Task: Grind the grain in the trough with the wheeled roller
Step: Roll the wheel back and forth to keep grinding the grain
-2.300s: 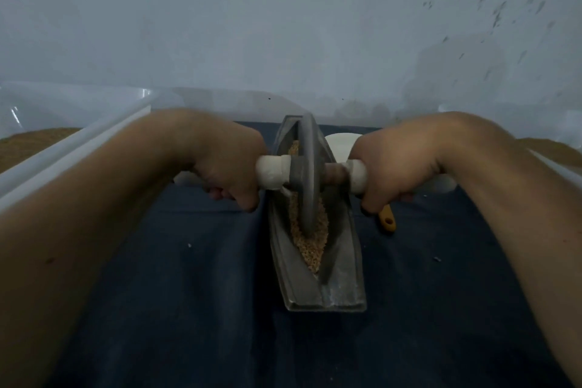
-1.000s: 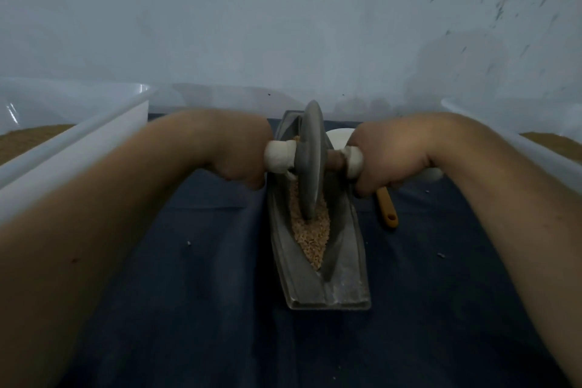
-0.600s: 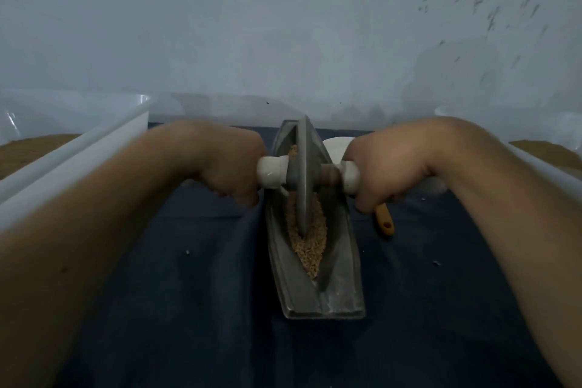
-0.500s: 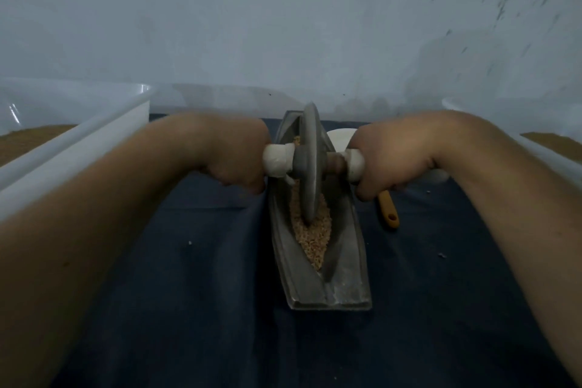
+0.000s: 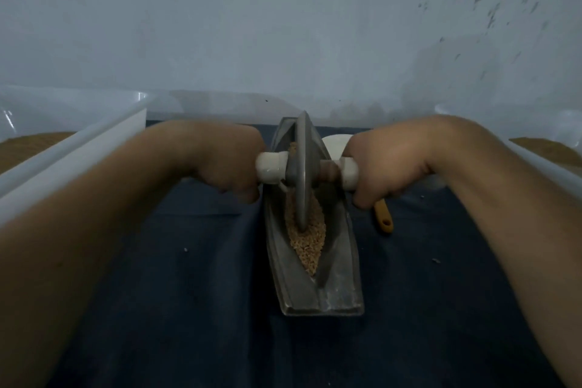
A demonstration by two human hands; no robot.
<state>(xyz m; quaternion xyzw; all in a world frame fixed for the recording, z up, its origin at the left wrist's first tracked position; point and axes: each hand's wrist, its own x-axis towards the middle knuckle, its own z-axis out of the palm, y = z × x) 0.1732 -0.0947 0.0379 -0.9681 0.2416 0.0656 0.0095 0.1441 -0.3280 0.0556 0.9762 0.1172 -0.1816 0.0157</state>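
Surface: dark blue cloth (image 5: 189,309) below a pale wall; probably laid to catch stray grains.
Trough: grey metal trough (image 5: 340,287), centred, running near to far between the forearms.
Grain: grain (image 5: 307,239) heaped along the groove, looks coarse; grinding judged early.
Roller: wheeled roller (image 5: 303,173) upright, rim sunk in the grain.
Left hand: left hand (image 5: 226,164) fisted round the left axle handle.
Right hand: right hand (image 5: 384,170) fisted round the right handle; matched grips keep the wheel vertical.
Aside: yellow-handled utensil (image 5: 384,217) just right of the trough.
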